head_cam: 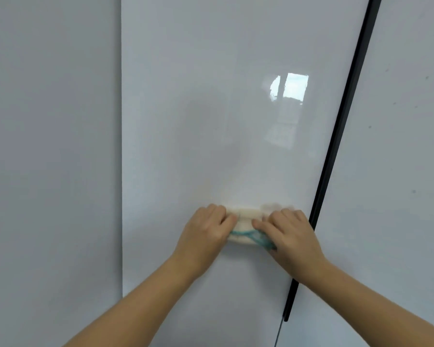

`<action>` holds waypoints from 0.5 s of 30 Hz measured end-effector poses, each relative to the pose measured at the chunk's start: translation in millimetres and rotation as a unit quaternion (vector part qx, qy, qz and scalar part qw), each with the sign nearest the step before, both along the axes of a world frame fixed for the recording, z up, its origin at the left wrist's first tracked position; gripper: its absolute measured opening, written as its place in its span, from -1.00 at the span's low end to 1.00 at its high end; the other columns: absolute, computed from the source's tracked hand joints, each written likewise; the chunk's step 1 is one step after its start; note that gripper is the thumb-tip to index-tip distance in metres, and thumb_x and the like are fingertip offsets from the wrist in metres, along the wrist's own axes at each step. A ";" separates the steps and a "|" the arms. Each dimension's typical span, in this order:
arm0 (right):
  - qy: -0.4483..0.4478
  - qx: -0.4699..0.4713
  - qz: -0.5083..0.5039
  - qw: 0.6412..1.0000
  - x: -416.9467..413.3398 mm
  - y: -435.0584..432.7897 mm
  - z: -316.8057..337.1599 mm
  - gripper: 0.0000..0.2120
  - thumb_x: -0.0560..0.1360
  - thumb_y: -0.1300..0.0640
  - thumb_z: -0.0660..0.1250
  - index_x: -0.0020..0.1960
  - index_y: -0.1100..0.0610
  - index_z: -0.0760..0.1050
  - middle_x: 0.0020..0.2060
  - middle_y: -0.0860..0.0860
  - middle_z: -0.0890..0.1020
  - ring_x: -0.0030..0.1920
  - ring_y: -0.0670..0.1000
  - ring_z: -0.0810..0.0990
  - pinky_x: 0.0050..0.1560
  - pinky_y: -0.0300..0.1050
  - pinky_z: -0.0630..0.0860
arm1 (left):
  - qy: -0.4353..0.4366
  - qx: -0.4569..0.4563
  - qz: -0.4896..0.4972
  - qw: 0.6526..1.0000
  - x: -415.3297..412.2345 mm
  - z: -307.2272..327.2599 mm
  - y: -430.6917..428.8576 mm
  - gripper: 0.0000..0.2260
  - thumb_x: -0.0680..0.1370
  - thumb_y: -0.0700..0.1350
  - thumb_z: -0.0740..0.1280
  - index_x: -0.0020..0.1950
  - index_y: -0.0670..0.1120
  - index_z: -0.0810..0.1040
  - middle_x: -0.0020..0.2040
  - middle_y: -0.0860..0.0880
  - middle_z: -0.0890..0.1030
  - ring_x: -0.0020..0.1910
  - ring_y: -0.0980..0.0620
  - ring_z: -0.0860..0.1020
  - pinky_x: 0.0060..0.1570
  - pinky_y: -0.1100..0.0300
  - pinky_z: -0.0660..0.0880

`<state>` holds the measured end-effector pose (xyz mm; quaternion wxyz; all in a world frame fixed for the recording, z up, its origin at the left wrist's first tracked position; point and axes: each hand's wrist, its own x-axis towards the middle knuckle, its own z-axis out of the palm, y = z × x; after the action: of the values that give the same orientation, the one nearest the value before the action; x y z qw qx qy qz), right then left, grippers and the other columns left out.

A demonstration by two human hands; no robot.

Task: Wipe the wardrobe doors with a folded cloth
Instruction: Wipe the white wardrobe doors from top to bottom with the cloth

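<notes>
Head view: folded cloth [244,225], cream with a teal stripe, lies flat against the glossy middle wardrobe door [211,108], low on the panel. Left hand [206,230] and right hand [290,232] press it with spread fingers, one on each end. Even pressure from both should keep the fold from bunching during strokes. Just right runs a black handle strip [336,156], likely to snag the cloth; beyond it, the right door [398,146] shows specks.

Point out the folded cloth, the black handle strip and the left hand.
folded cloth [244,217]: head view, on its white middle between the hands.
black handle strip [341,126]: head view, on its upper length.
left hand [204,230]: head view, on its back.
</notes>
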<state>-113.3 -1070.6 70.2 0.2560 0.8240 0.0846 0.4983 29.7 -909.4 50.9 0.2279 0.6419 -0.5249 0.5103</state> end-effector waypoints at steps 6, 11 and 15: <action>-0.047 -0.050 -0.037 0.997 -5.2 -2.4 20.7 -0.86 0.46 0.23 0.37 0.01 0.09 0.53 -0.31 0.01 0.54 -0.34 0.10 0.47 -0.24 -0.04 0.29 | 0.024 -0.013 0.006 1.000 -7.5 12.2 -7.6 -0.80 0.29 -0.31 0.50 -0.19 -0.11 0.55 -0.30 -0.06 0.42 -0.34 -0.06 0.38 -0.36 0.12 0.27; -0.151 -0.043 -0.057 0.986 -5.4 -9.6 126.8 -0.79 0.40 0.28 0.39 0.00 0.09 0.63 -0.22 0.01 0.60 -0.26 0.12 0.53 -0.11 0.00 0.25 | 0.004 -0.106 0.016 0.994 -13.5 124.4 -25.1 -0.76 0.25 -0.29 0.55 -0.17 -0.12 0.59 -0.29 -0.08 0.46 -0.34 -0.09 0.43 -0.38 0.11 0.30; -0.222 -0.035 -0.078 0.971 -2.5 -14.4 212.5 -0.75 0.40 0.30 0.28 0.01 0.09 0.62 -0.19 0.03 0.59 -0.22 0.13 0.53 -0.05 -0.03 0.19 | -0.046 -0.153 0.061 0.985 -16.8 220.3 -34.9 -0.74 0.20 -0.34 0.52 -0.21 -0.11 0.59 -0.30 -0.08 0.48 -0.37 -0.09 0.43 -0.39 0.17 0.21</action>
<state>-115.8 -1085.0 282.6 0.3350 0.6876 -0.0213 0.6438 12.9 -944.4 271.2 0.2677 0.6064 -0.4103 0.6263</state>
